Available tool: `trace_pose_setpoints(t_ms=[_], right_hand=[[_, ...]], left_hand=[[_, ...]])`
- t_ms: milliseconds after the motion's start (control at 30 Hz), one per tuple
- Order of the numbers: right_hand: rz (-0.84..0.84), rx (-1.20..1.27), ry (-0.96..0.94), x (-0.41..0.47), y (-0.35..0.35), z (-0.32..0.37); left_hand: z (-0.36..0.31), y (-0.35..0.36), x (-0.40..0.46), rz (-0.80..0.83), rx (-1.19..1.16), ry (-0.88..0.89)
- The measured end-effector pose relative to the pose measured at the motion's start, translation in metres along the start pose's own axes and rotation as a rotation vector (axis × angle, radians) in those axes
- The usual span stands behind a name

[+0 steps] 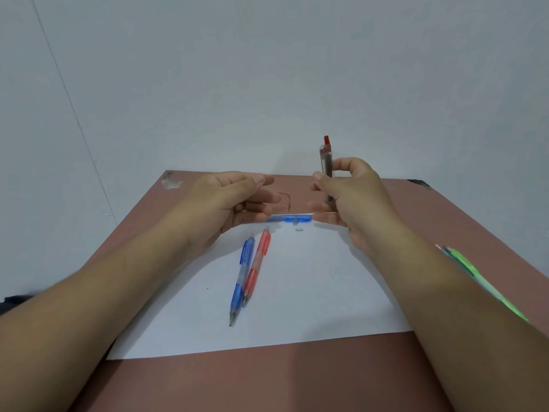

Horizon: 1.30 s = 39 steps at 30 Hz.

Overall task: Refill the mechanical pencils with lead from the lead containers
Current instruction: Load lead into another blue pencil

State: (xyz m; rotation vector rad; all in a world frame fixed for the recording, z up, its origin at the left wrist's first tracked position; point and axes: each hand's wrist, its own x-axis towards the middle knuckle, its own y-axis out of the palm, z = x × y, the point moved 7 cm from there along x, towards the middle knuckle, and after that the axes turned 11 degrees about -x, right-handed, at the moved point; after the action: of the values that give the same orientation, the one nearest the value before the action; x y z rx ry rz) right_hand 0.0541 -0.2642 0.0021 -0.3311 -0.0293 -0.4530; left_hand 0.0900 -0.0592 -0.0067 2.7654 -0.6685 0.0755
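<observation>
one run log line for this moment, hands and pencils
right hand: holds lead container upright | left hand: open, holds nothing | blue pencil and red pencil: side by side on paper | refill: not yet started

Brightness: even, moderately bright, diffuse indoor light; colours slightly washed out.
Shadows: soft grey shade under both forearms on the white paper (297, 292); faint shade beside the blue pencil (242, 278) and the red pencil (257, 267).
Glare: none strong; the paper is the brightest area, without clipping.
Blur: the left hand (228, 203) and the right hand (353, 194) look soft; fingertips are smeared.
Distortion: wide-angle stretch; the table (267, 382) edges splay outward, forearms enlarged near the lower corners.
Focus: green objects (475, 278) by the right forearm are indistinct.
</observation>
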Motion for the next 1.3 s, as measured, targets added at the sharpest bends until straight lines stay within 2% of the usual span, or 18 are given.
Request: trace_pose_setpoints(t_ms=[67,133,200,300,667,900,967,1100,1200,1300], right_hand=[[-0.065,-0.222,-0.217,-0.001,-0.002,0.011],[-0.038,-0.451,-0.44,-0.006,0.007,0.022],[0.007,-0.547,-0.572,-0.01,0.016,0.027],[-0.018,-0.603,-0.703,-0.009,0.018,0.032],[-0.061,-0.653,-0.772,-0.012,0.019,0.034],[-0.011,-0.665,-0.694,-0.024,0.018,0.038],[-0.006,-0.652,-0.735,-0.026,0.02,0.041],[-0.041,-0.8,-0.891,-0.026,0.027,0.043],[-0.017,-0.726,-0.778,-0.025,0.023,0.042],[-0.023,-0.75,-0.766,-0.03,0.02,0.046]], left_hand=[[0.002,0.001,0.0,0.023,-0.052,-0.046],[0.005,0.002,-0.001,0.04,-0.113,-0.103],[0.008,0.001,-0.001,0.045,-0.162,-0.152],[0.011,0.001,-0.001,0.056,-0.172,-0.188],[0.016,0.0,0.002,0.057,-0.094,-0.171],[0.015,-0.005,0.005,-0.021,-0.012,-0.163],[0.015,-0.006,0.005,-0.042,-0.028,-0.162],[0.017,-0.006,0.005,-0.05,-0.01,-0.173],[0.017,-0.007,0.005,-0.068,-0.026,-0.175],[0.015,-0.007,0.005,-0.076,-0.047,-0.169]])
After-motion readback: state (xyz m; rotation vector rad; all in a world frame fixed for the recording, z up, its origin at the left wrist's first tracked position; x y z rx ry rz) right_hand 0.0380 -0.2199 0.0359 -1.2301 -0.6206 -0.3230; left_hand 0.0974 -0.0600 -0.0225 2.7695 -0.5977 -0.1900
